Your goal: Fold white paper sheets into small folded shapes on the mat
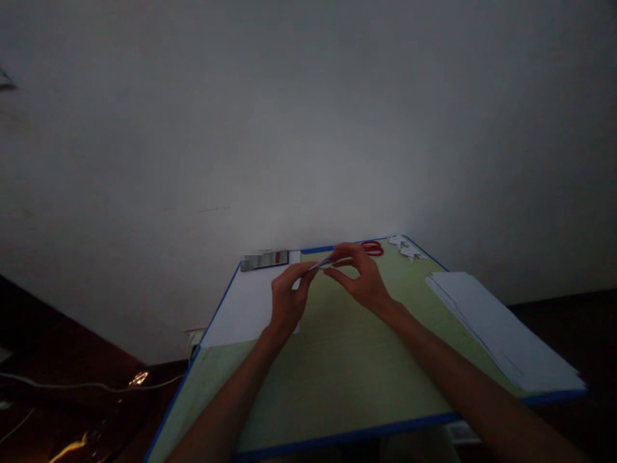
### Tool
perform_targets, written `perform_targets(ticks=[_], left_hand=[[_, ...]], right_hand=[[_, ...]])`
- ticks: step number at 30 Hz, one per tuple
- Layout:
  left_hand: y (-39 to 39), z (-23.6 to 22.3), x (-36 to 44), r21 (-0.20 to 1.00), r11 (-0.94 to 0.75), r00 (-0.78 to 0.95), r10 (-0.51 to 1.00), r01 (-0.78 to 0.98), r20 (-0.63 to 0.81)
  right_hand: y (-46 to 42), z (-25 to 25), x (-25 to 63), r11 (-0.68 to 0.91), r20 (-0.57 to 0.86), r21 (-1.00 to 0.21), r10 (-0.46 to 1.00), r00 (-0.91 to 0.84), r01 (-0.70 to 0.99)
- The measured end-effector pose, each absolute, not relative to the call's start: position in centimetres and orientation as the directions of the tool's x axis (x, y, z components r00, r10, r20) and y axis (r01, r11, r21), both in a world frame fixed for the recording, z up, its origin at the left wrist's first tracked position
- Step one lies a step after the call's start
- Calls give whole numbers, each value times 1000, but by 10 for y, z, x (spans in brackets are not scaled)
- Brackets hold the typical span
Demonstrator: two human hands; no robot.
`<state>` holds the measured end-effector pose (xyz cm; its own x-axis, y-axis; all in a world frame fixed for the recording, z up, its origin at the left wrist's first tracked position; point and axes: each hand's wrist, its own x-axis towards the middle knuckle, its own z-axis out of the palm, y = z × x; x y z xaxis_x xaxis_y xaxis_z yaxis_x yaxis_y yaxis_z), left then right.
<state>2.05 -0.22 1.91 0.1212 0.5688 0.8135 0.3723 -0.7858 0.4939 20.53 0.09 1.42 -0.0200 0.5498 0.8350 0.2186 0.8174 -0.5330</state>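
Both hands are raised above the far half of a pale green table with a blue edge. Between them is a small folded piece of white paper [322, 263], seen nearly edge-on. My left hand [289, 292] pinches its left end between thumb and fingers. My right hand [359, 276] curls round the other end; its upper fingers touch the paper and its thumb sits just below. How the paper is folded is too dark and small to make out.
A phone [270, 260] lies on a white sheet [236, 308] at the left. Red-handled scissors [373, 248] and folded white paper shapes [409, 252] lie at the back right. A stack of white paper [501, 328] covers the right side. A wall [308, 128] stands behind.
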Motion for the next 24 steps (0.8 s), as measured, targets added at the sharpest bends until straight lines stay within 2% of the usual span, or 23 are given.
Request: perform_targets(ticks=[6,18,24], left_hand=[[-2,18,20,441,-822,143,516,359,845],[-2,18,19,436,-822,174,521,367,835],[-4,22,21,408,-799,170,521,443,837]], right_hand=[[1,17,209,840,876,-404,469,-111,362],[3,15,211,829,868,-423,487,-99,366],[1,17,211,830,857,-427,499,-133,358]])
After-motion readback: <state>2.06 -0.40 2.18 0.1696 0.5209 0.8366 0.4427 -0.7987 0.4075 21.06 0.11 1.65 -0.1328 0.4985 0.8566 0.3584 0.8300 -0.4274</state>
